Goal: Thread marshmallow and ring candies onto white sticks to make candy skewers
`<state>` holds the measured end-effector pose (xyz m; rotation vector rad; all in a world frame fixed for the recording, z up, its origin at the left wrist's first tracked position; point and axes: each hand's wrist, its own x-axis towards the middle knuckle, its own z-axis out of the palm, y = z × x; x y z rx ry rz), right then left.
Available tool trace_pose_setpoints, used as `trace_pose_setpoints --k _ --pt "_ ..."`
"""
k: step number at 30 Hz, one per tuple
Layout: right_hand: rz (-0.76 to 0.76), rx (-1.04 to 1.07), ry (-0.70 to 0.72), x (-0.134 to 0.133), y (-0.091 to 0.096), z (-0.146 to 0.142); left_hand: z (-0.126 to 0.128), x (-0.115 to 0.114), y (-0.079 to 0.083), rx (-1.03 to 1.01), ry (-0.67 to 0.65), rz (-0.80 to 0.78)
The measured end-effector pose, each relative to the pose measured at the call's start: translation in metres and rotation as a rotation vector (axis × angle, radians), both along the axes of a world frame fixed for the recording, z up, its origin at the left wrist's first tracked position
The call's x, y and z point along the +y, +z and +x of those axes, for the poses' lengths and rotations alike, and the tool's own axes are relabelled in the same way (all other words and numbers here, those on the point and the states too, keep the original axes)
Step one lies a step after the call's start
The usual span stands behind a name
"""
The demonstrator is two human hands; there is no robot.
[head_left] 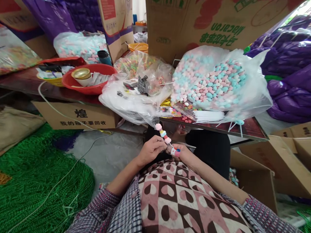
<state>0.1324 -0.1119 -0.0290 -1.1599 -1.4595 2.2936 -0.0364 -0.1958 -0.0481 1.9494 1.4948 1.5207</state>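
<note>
Presently catalogued, placed by the hands:

1. Left hand (152, 149): fingers curled together around the lower part of a thin stick (169, 142), just under its lowest sweet.
2. Right hand (179, 152): touching the left, closed at the stick's lower end, with small pink and white pieces pinched at the fingers; what they are is hard to make out, and the stick's end is hidden between the two hands.
3. Skewered sweets (163, 133): pink, pale blue and white pieces threaded in a row, slanting up and away from the left hand; the topmost lies just under the table edge (243, 133).
4. Clear bag of pink and blue sweets (211, 82): on the table, well beyond the right hand, mouth open.
5. Bundle of white sticks (209, 116): beside that bag's near edge, partly under the plastic.
6. Crumpled clear bags (136, 97): beyond the left hand, overhanging the table; dark small items on top cannot be identified.
7. Red basin (97, 87): far off past the left hand, holding a gold bowl (81, 73) and papers.
8. Green cord heap (36, 181): on the floor, away to the left hand's side, cut off by the frame.
9. Cardboard boxes (194, 26): behind the table, tops cut off.
</note>
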Motion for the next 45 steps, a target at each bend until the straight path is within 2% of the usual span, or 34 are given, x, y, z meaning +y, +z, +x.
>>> trace_pose_setpoints --k 4,8,14,18,21,23,26,30,33,35,39,42,45 --pt "-0.006 -0.013 -0.023 0.001 0.0 0.002 0.002 0.007 -0.006 -0.024 -0.03 -0.016" --pt "0.039 -0.026 -0.04 0.001 0.009 -0.004 -0.004 0.013 0.001 0.018 -0.023 0.022" --pt "0.221 -0.032 -0.022 0.022 0.031 -0.044 -0.043 0.023 0.033 0.171 0.116 0.197" --pt "0.192 0.043 -0.001 0.046 0.05 -0.077 -0.071 0.034 0.057 0.169 0.163 0.242" --pt "0.193 0.076 -0.039 0.064 0.062 -0.084 -0.082 0.04 0.066 0.066 0.204 0.205" --pt "0.242 0.121 -0.059 0.075 0.069 -0.075 -0.082 0.043 0.066 -0.058 0.233 0.145" --pt "0.362 0.121 -0.104 0.087 0.081 -0.047 -0.071 0.045 0.06 -0.327 0.27 0.073" --pt "0.469 0.104 -0.162 0.087 0.097 0.007 -0.042 0.048 0.051 -0.699 0.241 0.002" --pt "0.562 0.067 -0.188 0.082 0.1 0.052 -0.022 0.054 0.053 -0.928 0.166 -0.03" --pt "0.65 0.024 -0.172 0.078 0.099 0.079 -0.012 0.058 0.057 -0.978 0.123 -0.061" --pt "0.9 -0.089 -0.143 0.076 0.097 0.119 0.0 0.069 0.066 -0.946 0.096 -0.139" --pt "1.04 -0.121 -0.114 0.08 0.096 0.133 0.006 0.08 0.072 -0.89 0.076 -0.173" --pt "1.116 -0.161 -0.1 0.087 0.093 0.14 0.011 0.09 0.073 -0.82 0.06 -0.185"
